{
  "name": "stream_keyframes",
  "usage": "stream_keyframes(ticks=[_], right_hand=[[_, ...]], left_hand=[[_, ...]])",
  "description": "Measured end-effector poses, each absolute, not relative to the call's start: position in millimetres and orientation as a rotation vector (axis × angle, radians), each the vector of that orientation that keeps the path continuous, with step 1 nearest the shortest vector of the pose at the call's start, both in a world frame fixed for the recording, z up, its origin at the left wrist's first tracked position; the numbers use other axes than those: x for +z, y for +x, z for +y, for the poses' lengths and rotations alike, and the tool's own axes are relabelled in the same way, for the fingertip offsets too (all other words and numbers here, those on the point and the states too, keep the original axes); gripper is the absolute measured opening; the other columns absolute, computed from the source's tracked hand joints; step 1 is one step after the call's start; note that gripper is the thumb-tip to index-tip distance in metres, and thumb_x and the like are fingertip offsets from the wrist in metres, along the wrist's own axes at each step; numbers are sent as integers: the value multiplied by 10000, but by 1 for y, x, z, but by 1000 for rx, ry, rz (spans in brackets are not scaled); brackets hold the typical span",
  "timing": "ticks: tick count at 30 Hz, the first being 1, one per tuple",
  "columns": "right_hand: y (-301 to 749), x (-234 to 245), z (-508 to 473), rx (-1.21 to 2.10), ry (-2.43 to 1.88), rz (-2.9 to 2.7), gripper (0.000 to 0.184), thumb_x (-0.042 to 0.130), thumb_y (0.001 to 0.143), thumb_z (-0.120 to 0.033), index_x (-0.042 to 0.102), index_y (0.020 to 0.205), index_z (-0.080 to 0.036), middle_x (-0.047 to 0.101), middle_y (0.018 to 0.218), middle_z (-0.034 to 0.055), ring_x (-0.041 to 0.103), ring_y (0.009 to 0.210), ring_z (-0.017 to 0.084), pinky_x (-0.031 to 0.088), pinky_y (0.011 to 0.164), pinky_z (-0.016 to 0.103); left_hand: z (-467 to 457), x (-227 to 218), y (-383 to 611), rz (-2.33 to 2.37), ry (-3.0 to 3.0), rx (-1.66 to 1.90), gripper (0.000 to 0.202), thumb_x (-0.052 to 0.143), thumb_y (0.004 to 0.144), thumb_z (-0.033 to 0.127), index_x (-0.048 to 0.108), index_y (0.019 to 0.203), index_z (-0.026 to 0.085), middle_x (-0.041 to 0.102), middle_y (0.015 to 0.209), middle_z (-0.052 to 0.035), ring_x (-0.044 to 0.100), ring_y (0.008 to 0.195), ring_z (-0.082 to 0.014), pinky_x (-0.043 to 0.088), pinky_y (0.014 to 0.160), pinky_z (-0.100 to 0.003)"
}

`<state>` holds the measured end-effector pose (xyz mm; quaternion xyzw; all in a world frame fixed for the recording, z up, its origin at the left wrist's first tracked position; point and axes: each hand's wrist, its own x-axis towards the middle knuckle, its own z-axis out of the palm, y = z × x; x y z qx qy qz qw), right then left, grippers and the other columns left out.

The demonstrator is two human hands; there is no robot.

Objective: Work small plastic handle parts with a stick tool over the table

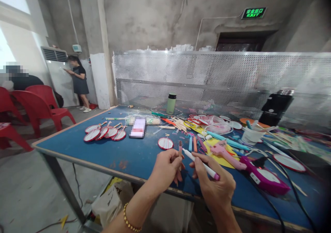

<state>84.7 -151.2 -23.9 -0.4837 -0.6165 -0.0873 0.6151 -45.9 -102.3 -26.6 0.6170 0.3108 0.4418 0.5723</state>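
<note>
My left hand (165, 167) pinches a thin wooden stick (180, 146) upright near the table's front edge; its upper end is brown. In my right hand (217, 183) is a white marker pen (201, 164) with a pink end, its tip pointing at the stick, close to it. Whether tip and stick touch, I cannot tell. Just beyond my hands lies a round white disc with a red rim (166, 143). Several similar discs on short sticks (111, 132) are grouped at the left, beside a phone (137, 129).
Modelling-clay-like coloured sticks (195, 144), wooden sticks (181, 124) and a white cup (252, 135) clutter the blue table (69, 140). A purple corded tool (269, 178) lies at right. A green bottle (171, 104) stands behind, before a perforated metal panel (155, 71). A person (80, 76) stands far left.
</note>
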Motion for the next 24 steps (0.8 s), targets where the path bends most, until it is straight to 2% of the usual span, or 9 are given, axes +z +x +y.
stream_keyframes(ticks=[7,17,24], right_hand=[[84,-24,-151,-204,-1099,-1489,157,581,881,-252,730,895,-208,722,691,-9,627,489,99,490,485,179],[84,-23,-151,-237,-1098,-1456,153,579,886,-247,724,877,-198,714,672,-12,609,465,89,511,521,176],[83,-21,-151,-227,-1113,-1488,166,574,889,-260,727,886,-196,716,667,-3,621,478,105,525,534,192]], left_hand=[[-102,-28,-46,737,1463,1036,170,485,830,256,513,690,165,497,414,45,422,302,-76,346,318,-165],[-102,-27,-45,745,1447,1029,131,474,817,225,519,711,162,509,428,47,427,300,-77,342,310,-165],[-102,-26,-46,734,1459,1031,166,493,830,270,519,706,162,500,424,45,427,307,-77,344,320,-166]])
